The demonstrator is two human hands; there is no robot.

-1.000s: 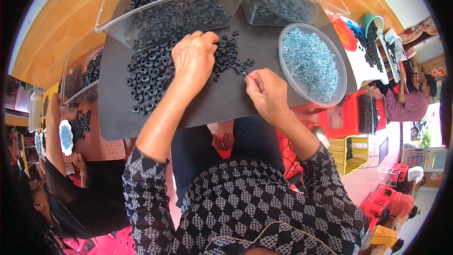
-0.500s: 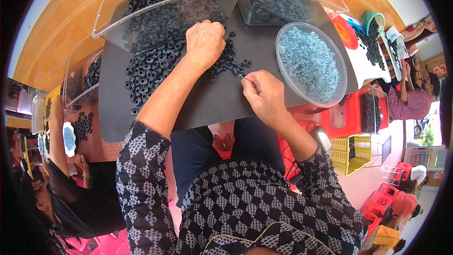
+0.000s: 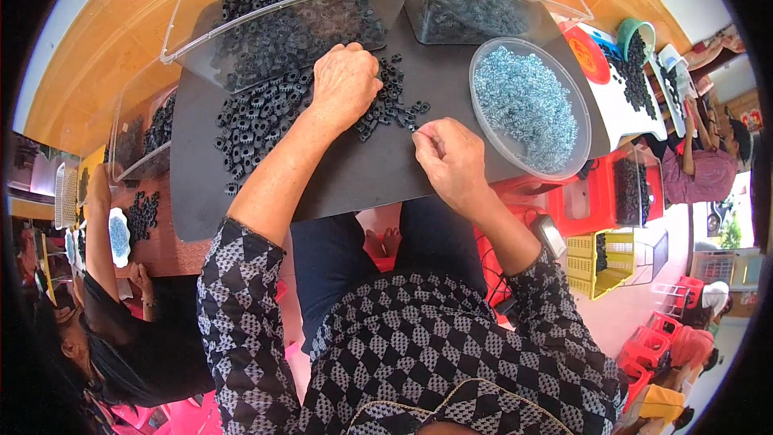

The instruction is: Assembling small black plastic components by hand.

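My left hand (image 3: 346, 84) is curled, knuckles up, at the edge of the small black plastic parts (image 3: 262, 125) spread on the dark board (image 3: 366, 177). Its fingertips are hidden beneath it, so what they hold does not show. A smaller cluster of black parts (image 3: 389, 97) lies just right of that hand. My right hand (image 3: 452, 163) is closed in a pinch at the near right of this cluster. Something tiny and pale shows at its fingertips, too small to name. Farther right, a round clear tub (image 3: 581, 149) holds many small shiny bluish pieces (image 3: 527, 109).
Clear plastic bins (image 3: 298, 24) of black parts stand along the board's far side. To the right are a red stool (image 3: 576, 201) and a yellow basket (image 3: 596, 266). A co-worker in black (image 3: 133, 338) sits at the left; other people are at the right.
My left hand has drawn slightly nearer and to the left, still curled. My right hand stays in nearly the same place, still pinching.
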